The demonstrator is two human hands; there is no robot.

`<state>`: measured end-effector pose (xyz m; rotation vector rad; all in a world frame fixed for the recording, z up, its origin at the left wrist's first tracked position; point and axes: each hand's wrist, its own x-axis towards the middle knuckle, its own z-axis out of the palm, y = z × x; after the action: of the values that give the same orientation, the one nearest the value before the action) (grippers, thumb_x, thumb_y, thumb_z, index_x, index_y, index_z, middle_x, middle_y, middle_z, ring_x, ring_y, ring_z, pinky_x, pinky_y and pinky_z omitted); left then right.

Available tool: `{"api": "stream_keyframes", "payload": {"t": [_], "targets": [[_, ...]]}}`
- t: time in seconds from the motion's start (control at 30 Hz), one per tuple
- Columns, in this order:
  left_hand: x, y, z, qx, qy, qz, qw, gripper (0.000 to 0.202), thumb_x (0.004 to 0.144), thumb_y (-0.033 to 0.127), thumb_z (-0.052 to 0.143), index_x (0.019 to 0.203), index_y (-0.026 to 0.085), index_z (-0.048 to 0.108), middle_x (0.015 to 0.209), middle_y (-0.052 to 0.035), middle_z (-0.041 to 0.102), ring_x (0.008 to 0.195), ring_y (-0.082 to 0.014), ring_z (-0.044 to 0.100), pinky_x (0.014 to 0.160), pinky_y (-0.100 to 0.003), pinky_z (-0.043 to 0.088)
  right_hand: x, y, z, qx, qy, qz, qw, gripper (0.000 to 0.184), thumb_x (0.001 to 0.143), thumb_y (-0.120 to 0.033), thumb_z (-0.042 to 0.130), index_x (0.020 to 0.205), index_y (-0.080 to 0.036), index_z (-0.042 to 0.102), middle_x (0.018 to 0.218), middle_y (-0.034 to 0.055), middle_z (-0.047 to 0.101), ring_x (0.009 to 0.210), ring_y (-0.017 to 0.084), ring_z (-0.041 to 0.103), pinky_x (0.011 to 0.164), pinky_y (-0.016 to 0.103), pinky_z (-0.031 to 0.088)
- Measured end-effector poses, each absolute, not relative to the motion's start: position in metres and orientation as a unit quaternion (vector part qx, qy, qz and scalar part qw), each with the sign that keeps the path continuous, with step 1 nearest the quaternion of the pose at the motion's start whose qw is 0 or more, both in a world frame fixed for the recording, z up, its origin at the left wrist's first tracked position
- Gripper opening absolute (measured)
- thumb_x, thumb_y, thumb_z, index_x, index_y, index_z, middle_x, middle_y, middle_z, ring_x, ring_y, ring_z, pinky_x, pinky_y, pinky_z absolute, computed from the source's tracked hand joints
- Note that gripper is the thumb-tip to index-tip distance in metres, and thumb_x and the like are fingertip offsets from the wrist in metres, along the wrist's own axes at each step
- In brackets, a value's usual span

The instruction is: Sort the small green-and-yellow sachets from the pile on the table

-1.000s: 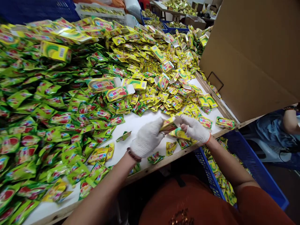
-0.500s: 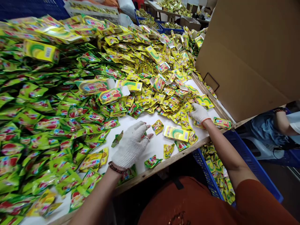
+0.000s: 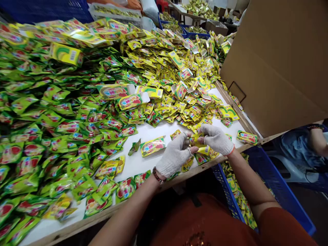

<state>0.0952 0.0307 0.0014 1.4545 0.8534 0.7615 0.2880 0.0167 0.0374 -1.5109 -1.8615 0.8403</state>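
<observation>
Sprawling over most of the bench [image 3: 159,131], the green heap [image 3: 51,119] and the yellow heap [image 3: 179,68] leave only a bare strip by the near edge. A carton [image 3: 276,61] stands open to the right and a blue crate [image 3: 282,191] sits below the edge. Crowding looks like the main risk: a forearm's sweep could push loose pieces off the bench, some of them past the crate. The left hand [image 3: 174,155] and the right hand [image 3: 216,138], both gloved, meet just over that edge. Each grip is closed on one small yellow sachet [image 3: 196,138] held between them, just above a yellow box [image 3: 205,150]. The thick gloves likely dull the feel, so the slick sachet could slip out, or tear if the two pinches pull apart. Half a second earlier the hands are apart: the left lies spread flat on the bench, the right reaches into the yellow heap, and the box lies uncovered. A pack [image 3: 153,146] now lies bare where the left hand rested.
</observation>
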Motion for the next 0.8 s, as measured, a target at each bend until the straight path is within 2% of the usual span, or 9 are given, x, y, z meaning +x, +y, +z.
{"api": "stream_keyframes", "payload": {"t": [0.13, 0.27, 0.33, 0.4, 0.5, 0.57, 0.67, 0.73, 0.8], "targets": [[0.084, 0.026, -0.008, 0.604, 0.418, 0.340, 0.587, 0.037, 0.077, 0.044, 0.070, 0.098, 0.016, 0.060, 0.078, -0.0001, 0.063, 0.069, -0.0146, 0.060, 0.064, -0.027, 0.052, 0.293, 0.018, 0.023, -0.577, -0.706, 0.306, 0.275, 0.009, 0.083, -0.023, 0.053, 0.079, -0.019, 0.059, 0.076, -0.0011, 0.061, 0.074, 0.014, 0.055, 0.070, 0.025, 0.044], [0.074, 0.037, -0.007, 0.566, 0.448, 0.372, 0.583, 0.032, 0.073, 0.043, 0.072, 0.083, 0.018, 0.055, 0.074, 0.0015, 0.060, 0.066, -0.0135, 0.060, 0.063, -0.028, 0.052, 0.323, 0.042, 0.007, -0.700, -0.663, 0.138, 0.225, 0.014, 0.086, -0.021, 0.050, 0.091, -0.019, 0.063, 0.087, 0.0034, 0.066, 0.084, 0.018, 0.059, 0.076, 0.028, 0.045], [0.074, 0.044, -0.005, 0.531, 0.443, 0.379, 0.615, 0.033, 0.072, 0.043, 0.072, 0.081, 0.018, 0.052, 0.074, 0.0008, 0.061, 0.067, -0.0145, 0.063, 0.063, -0.029, 0.054, 0.337, 0.057, 0.000, -0.750, -0.642, 0.068, 0.146, 0.019, 0.086, -0.026, 0.056, 0.102, -0.019, 0.064, 0.099, 0.0074, 0.067, 0.092, 0.021, 0.060, 0.079, 0.029, 0.045], [0.075, 0.047, -0.006, 0.495, 0.431, 0.383, 0.650, 0.037, 0.071, 0.044, 0.073, 0.085, 0.018, 0.051, 0.075, -0.0002, 0.064, 0.067, -0.0156, 0.065, 0.061, -0.029, 0.054, 0.345, 0.069, -0.006, -0.767, -0.635, 0.047, 0.076, 0.028, 0.084, -0.034, 0.062, 0.107, -0.018, 0.063, 0.107, 0.0109, 0.067, 0.093, 0.023, 0.060, 0.077, 0.029, 0.045], [0.077, 0.048, -0.011, 0.467, 0.419, 0.383, 0.678, 0.040, 0.072, 0.046, 0.073, 0.090, 0.017, 0.052, 0.074, 0.0000, 0.066, 0.061, -0.0131, 0.063, 0.058, -0.026, 0.052, 0.348, 0.078, -0.010, -0.766, -0.640, 0.054, 0.035, 0.025, 0.082, -0.036, 0.065, 0.098, -0.018, 0.064, 0.099, 0.0105, 0.068, 0.085, 0.022, 0.061, 0.071, 0.028, 0.043], [0.076, 0.046, -0.014, 0.463, 0.419, 0.385, 0.680, 0.041, 0.072, 0.046, 0.074, 0.092, 0.016, 0.054, 0.075, 0.0004, 0.066, 0.060, -0.0109, 0.062, 0.059, -0.024, 0.052, 0.348, 0.078, -0.010, -0.764, -0.643, 0.051, 0.033, 0.017, 0.084, -0.032, 0.061, 0.093, -0.018, 0.064, 0.094, 0.0092, 0.069, 0.083, 0.021, 0.061, 0.070, 0.028, 0.043], [0.072, 0.045, -0.016, 0.452, 0.436, 0.388, 0.674, 0.042, 0.072, 0.047, 0.076, 0.093, 0.015, 0.057, 0.079, -0.0007, 0.067, 0.065, -0.0114, 0.063, 0.063, -0.025, 0.055, 0.346, 0.070, -0.003, -0.760, -0.648, 0.025, 0.044, 0.015, 0.086, -0.021, 0.050, 0.093, -0.019, 0.064, 0.099, 0.0105, 0.069, 0.092, 0.022, 0.061, 0.079, 0.029, 0.043], [0.070, 0.044, -0.017, 0.438, 0.449, 0.393, 0.673, 0.043, 0.071, 0.047, 0.076, 0.093, 0.014, 0.058, 0.081, -0.0010, 0.067, 0.068, -0.0121, 0.065, 0.064, -0.026, 0.057, 0.344, 0.060, 0.005, -0.755, -0.649, -0.003, 0.098, 0.018, 0.086, -0.017, 0.045, 0.090, -0.019, 0.062, 0.099, 0.0106, 0.067, 0.094, 0.023, 0.060, 0.083, 0.030, 0.044], [0.070, 0.044, -0.016, 0.421, 0.455, 0.401, 0.674, 0.043, 0.070, 0.046, 0.076, 0.092, 0.014, 0.057, 0.081, 0.0000, 0.065, 0.069, -0.0119, 0.065, 0.063, -0.026, 0.058, 0.337, 0.047, 0.014, -0.740, -0.645, -0.002, 0.190, 0.018, 0.088, -0.020, 0.043, 0.084, -0.020, 0.061, 0.089, 0.0083, 0.066, 0.087, 0.022, 0.060, 0.080, 0.031, 0.046]]}}
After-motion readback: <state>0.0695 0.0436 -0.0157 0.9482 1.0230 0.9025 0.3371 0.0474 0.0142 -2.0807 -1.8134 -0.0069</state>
